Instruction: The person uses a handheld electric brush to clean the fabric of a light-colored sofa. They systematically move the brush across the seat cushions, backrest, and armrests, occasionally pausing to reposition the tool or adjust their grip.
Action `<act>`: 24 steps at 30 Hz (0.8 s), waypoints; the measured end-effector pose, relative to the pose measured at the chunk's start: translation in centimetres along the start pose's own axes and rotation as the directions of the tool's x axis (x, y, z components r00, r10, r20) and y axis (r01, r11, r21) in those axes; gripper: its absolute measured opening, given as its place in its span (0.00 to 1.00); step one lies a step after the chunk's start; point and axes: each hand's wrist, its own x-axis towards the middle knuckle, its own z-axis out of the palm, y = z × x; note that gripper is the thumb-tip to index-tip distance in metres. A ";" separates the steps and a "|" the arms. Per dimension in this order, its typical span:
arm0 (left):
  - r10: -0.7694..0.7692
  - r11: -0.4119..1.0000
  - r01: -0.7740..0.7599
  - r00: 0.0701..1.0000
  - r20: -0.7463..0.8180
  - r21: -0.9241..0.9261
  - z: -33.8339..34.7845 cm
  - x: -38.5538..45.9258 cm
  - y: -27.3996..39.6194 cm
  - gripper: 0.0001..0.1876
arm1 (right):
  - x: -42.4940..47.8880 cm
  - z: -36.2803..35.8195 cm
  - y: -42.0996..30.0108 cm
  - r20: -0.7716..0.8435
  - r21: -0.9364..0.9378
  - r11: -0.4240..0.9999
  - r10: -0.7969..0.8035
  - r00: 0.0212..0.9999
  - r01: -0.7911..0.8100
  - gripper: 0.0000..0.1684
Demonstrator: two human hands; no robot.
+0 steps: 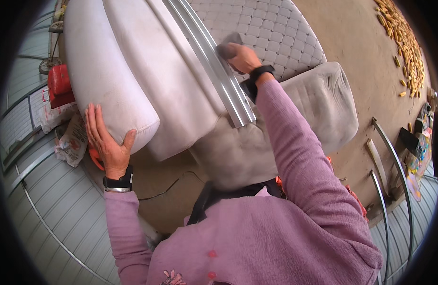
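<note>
My left hand [110, 148] lies spread on the end of a white padded sofa backrest [98, 53], fingers apart. My right hand [245, 58] is closed around a dark grey object [227, 47], perhaps a cloth; motion blur hides its exact kind. It is over the right edge of some long ribbed metal profiles [219, 71]. These profiles run lengthwise along the sofa, between the white backrest padding and the grey quilted seat [272, 32]. Their near ends rest by a wrinkled grey cushioned part [236, 153] close to my body.
A grey padded armrest [322, 103] is at right. Corn cobs [404, 42] cover the floor at far right, with curved metal bars [393, 153] nearer. A red container [60, 85] and printed sacks [75, 140] stand left. A dark cable [169, 187] crosses the floor.
</note>
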 end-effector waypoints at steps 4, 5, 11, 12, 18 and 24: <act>-0.009 1.000 0.009 1.000 -0.016 0.017 0.1 -0.5 -0.4 0.47 | -3.0 3.4 -0.4 0.098 -0.187 0.976 0.131 0.987 -0.111 0.32; -0.020 1.000 0.020 1.000 -0.020 0.022 0.2 -0.8 -0.5 0.48 | -5.4 3.0 -1.1 0.111 -0.226 0.968 0.135 0.985 -0.108 0.31; -0.022 0.998 0.030 0.993 -0.115 0.062 0.0 -1.3 0.2 0.44 | -17.2 1.9 1.2 0.051 -0.363 0.932 0.009 0.999 0.010 0.27; -0.030 0.996 0.040 0.990 -0.137 0.076 -0.1 -1.3 0.7 0.43 | -18.2 1.2 0.3 0.079 -0.405 0.914 0.052 0.995 -0.016 0.24; -0.113 0.993 0.118 0.984 -0.140 0.028 -0.5 -4.1 4.5 0.33 | -16.8 -3.3 -4.8 0.027 -0.186 0.969 0.167 0.986 -0.159 0.19; -0.056 0.993 0.069 0.990 -0.132 0.095 -1.2 -2.4 0.8 0.25 | -10.0 -3.6 -10.9 -0.236 -0.137 0.981 -0.168 0.957 0.139 0.23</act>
